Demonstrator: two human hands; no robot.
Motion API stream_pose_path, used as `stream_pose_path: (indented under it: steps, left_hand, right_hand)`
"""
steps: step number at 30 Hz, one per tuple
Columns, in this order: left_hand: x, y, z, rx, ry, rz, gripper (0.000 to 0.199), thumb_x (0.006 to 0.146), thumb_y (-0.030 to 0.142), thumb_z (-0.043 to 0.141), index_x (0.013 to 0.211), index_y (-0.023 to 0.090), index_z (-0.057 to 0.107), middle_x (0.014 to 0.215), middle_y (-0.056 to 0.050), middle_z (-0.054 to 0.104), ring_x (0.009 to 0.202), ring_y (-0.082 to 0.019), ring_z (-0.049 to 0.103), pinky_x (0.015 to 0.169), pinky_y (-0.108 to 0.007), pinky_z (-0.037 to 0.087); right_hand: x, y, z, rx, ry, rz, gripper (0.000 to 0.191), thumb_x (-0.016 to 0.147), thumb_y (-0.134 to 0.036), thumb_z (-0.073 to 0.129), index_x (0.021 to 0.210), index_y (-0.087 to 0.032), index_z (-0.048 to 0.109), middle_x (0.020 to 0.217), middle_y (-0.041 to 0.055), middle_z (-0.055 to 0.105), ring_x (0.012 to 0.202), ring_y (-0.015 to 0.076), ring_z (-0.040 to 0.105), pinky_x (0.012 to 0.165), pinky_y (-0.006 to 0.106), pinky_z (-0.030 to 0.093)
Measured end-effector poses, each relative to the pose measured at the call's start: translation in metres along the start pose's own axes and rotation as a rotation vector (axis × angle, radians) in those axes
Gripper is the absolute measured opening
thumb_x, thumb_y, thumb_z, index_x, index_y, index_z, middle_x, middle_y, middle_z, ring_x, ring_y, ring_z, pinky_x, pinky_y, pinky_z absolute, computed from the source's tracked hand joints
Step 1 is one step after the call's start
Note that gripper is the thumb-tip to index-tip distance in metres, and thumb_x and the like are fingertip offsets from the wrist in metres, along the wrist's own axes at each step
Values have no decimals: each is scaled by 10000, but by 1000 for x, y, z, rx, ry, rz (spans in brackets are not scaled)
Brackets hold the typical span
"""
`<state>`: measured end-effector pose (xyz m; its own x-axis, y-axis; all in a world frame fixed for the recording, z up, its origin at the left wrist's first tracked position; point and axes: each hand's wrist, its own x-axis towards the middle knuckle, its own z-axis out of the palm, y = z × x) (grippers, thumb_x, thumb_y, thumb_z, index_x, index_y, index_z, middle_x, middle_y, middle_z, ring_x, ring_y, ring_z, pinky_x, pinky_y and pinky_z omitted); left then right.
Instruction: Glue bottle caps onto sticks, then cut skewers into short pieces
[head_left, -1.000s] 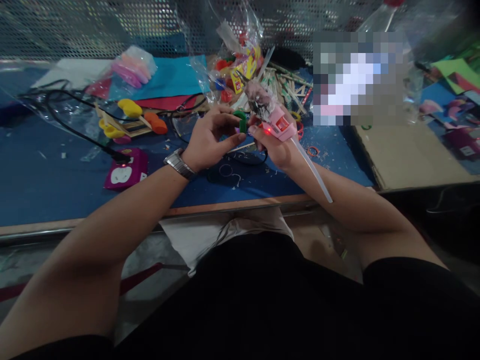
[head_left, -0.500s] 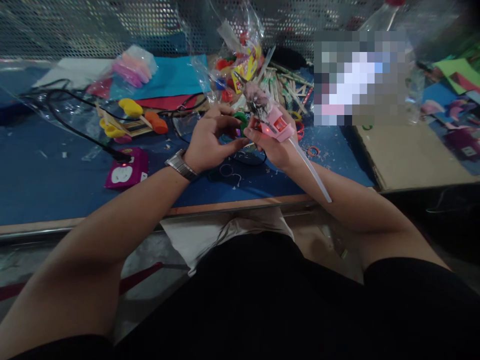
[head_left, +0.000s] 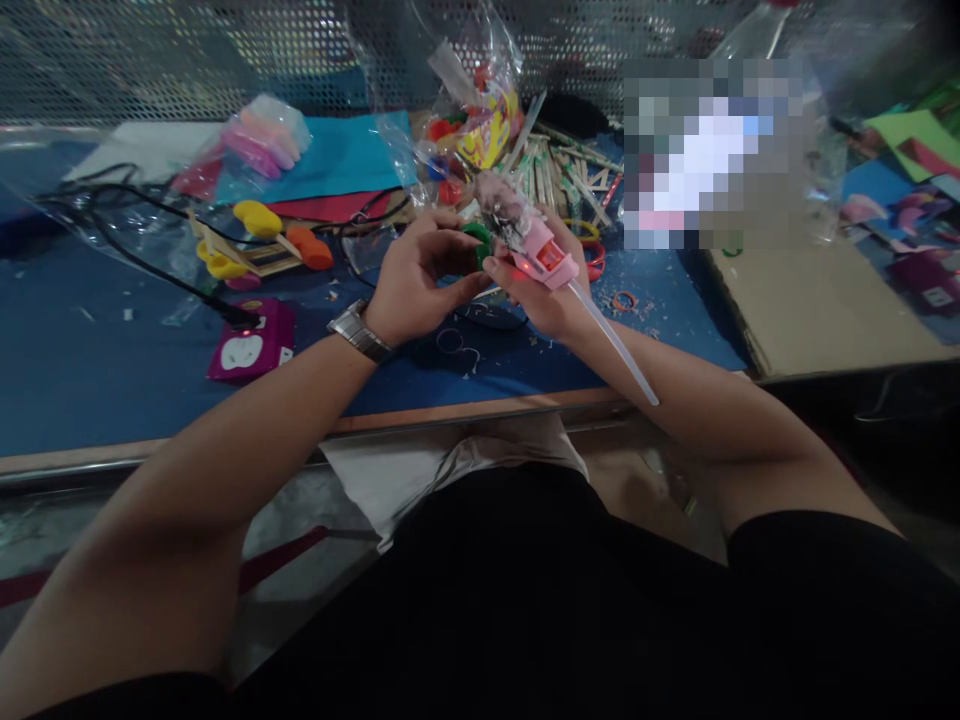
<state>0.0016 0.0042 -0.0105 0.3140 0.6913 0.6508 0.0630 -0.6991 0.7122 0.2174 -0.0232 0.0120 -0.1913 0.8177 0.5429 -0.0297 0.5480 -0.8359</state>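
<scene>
left hand (head_left: 412, 275), half-curled, pinched a partly hidden green piece (head_left: 477, 236); right hand (head_left: 551, 300), at 3 o'clock, gripped a pink glue gun (head_left: 546, 254); 12 o'clock's yellow label (head_left: 487, 140) stayed unreadable.

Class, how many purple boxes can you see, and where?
2: a purple socket box at left, with a black plug; a dim purple box at far right, past the cardboard. Clutter may hide more.
</scene>
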Motion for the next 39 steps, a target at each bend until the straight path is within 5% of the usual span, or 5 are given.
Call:
stream_pose_path:
  steps: [14, 23, 28, 39]
  left_hand:
    - [-1, -1, -1, -30, -3, -55, 478, 827, 555, 1003, 1135, 233, 831, 1303, -69, 666, 1005, -157, 761, 893, -343, 685]
    - [-3, 9, 2, -39, 19, -92, 478, 813, 578, 1000, 1099, 224, 851, 1307, -91, 685, 1057, -184, 764, 944, -337, 683]
    - [-1, 11, 2, -14, 17, -45, 405, 849, 545, 981, 1104, 251, 870, 1270, -89, 713, 1082, -193, 755, 941, -343, 671]
    - [2, 11, -5, 25, -12, -31, 490, 847, 621, 964, 1135, 247, 831, 1293, -80, 727, 1067, -188, 743, 916, -354, 669]
  right_hand:
    - [-5, -17, 5, 81, 20, 42, 356, 894, -469, 942, 1019, -314, 648, 947, -40, 728, 575, 137, 554, 558, 360, 510]
    - [-3, -12, 5, 66, 1, 4, 450, 872, -601, 924, 1000, -288, 627, 898, -22, 690, 599, 145, 549, 559, 356, 501]
    - [-3, -10, 4, -7, -17, 4, 503, 870, -690, 901, 964, -311, 584, 844, -17, 638, 701, 187, 581, 685, 395, 600]
    - [-4, -8, 5, -14, 42, 157, 575, 860, -795, 856, 1032, -294, 630, 817, -18, 665, 598, 174, 607, 559, 370, 546]
